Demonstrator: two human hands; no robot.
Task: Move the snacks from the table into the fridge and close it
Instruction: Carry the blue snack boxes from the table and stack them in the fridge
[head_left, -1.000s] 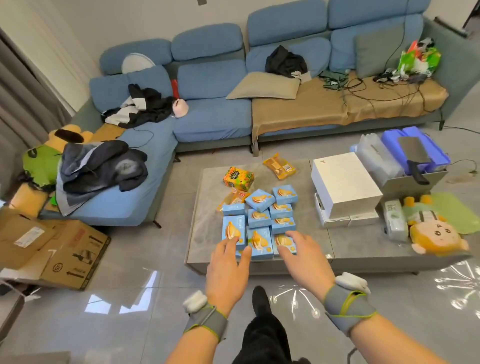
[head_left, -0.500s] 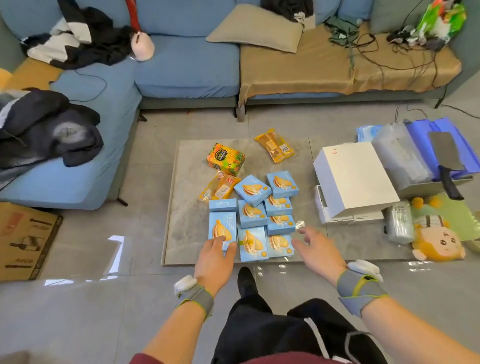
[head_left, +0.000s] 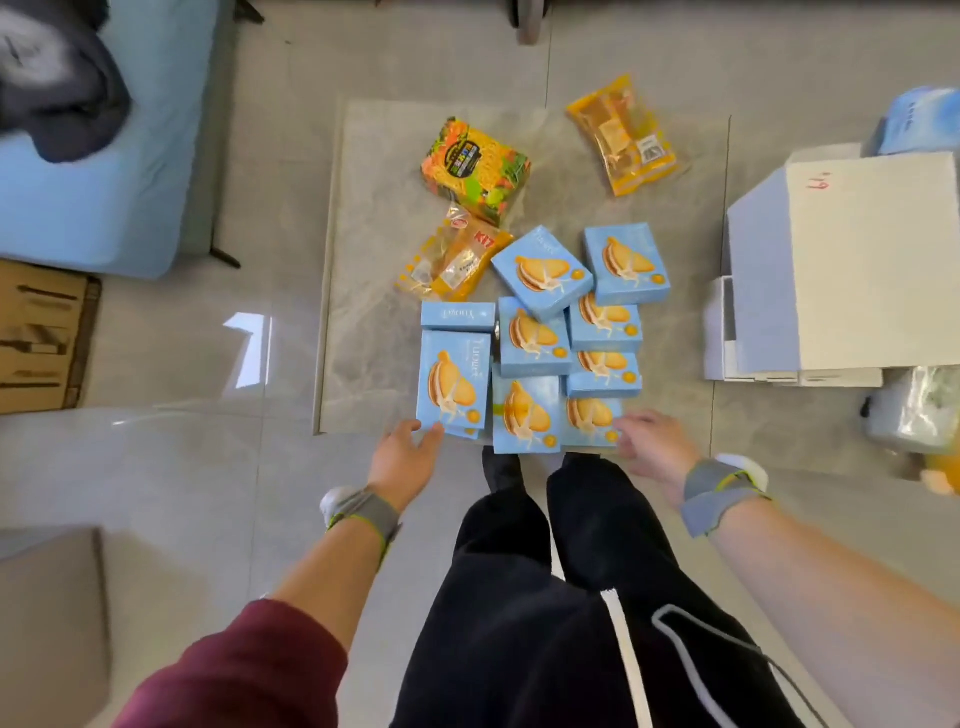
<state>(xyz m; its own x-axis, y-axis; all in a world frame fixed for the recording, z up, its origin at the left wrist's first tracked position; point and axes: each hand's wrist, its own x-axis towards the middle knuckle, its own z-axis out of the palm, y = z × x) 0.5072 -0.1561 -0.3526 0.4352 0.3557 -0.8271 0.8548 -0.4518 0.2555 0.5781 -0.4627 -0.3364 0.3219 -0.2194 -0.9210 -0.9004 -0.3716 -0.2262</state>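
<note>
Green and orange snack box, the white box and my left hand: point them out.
green and orange snack box (head_left: 475, 166), head view, printed top.
white box (head_left: 872, 260), head view, bare top face.
left hand (head_left: 402, 460), head view, back of hand.

Right hand (head_left: 655, 442): smeared; whether its fingertips touch the near right box (head_left: 589, 418) cannot be told.
Blue snack boxes (head_left: 535, 338): they overlap, so the lower ones show only in strips; one under the near left box (head_left: 452, 384) shows just an edge.
Box print: too small to read.
White box (head_left: 857, 260): cut off by the right edge; it hides the table (head_left: 374, 291) on that side.
Orange object (head_left: 943, 478): a blur at the right edge; unidentifiable.
Dark garment (head_left: 57, 93): blurred, cut off at the top left.
Cardboard box (head_left: 41, 338): cut off by the left edge.
</note>
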